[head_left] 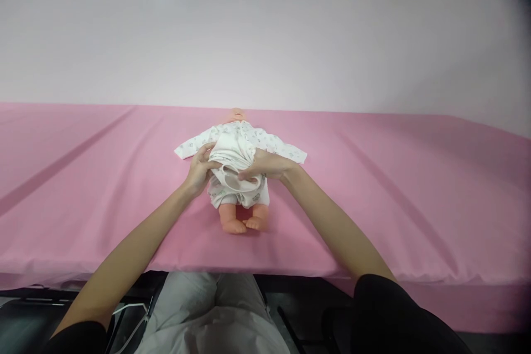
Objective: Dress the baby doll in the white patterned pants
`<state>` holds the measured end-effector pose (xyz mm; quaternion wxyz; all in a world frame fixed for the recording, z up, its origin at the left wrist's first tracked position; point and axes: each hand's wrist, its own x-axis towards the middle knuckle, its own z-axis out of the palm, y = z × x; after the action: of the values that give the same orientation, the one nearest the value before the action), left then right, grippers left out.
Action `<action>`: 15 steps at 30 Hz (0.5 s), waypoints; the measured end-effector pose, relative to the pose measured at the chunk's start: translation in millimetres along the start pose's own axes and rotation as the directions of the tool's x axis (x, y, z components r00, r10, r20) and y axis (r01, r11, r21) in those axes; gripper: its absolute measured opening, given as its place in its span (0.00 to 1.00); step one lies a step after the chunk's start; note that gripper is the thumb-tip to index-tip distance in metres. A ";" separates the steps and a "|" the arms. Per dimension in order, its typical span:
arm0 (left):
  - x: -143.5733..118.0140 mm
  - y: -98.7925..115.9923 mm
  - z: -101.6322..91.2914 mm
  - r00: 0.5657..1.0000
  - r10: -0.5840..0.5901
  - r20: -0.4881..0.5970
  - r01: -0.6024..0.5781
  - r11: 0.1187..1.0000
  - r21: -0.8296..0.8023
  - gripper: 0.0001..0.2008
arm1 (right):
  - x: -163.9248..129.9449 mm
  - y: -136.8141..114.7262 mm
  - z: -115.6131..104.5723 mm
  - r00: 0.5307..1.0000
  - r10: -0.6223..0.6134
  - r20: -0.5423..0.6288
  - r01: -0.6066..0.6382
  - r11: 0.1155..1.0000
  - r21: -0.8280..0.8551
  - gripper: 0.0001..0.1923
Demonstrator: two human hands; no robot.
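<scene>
A baby doll (234, 227) lies on its back on the pink cloth, its feet toward me. It wears a white long-sleeved top (194, 144) with a small print, the sleeves spread to both sides. White printed shorts or a similar bottom (218, 194) cover its upper legs. Over its belly is a bunched white baby garment (232, 149) with a round opening toward me. My left hand (201, 168) pinches this garment's left edge between thumb and fingers. My right hand (265, 165) grips the right side, thumb at the opening, with some fingers hidden by the fabric.
A pink cloth (373, 204) with fold lines covers the table, its front edge just before my lap. Behind the table rises a plain white partition (265, 50). Dark chairs (33, 321) and a white cable (135, 326) show below the table's edge.
</scene>
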<state>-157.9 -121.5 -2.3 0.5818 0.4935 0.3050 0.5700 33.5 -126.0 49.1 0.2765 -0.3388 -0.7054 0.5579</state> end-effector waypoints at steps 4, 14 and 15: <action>3.3 -5.5 -4.9 0.997 0.047 -0.063 -0.042 0.996 0.072 0.26 | -5.8 -8.4 -4.8 0.994 0.097 -0.041 -0.106 0.928 -0.356 0.19; -8.6 -0.8 -6.3 0.213 0.761 0.613 -0.812 -0.212 0.544 0.23 | -4.1 -6.7 8.6 0.988 0.015 0.153 0.056 0.890 -0.452 0.06; -10.0 0.3 -2.4 0.190 0.665 0.722 -0.815 -0.303 0.494 0.25 | -3.4 -6.4 10.3 0.979 -0.015 0.204 0.107 0.886 -0.452 0.04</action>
<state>-161.9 -130.7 -4.9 -0.2448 0.8164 0.1097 0.5114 26.6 -135.8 53.0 0.1355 -0.3160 -0.8514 0.3962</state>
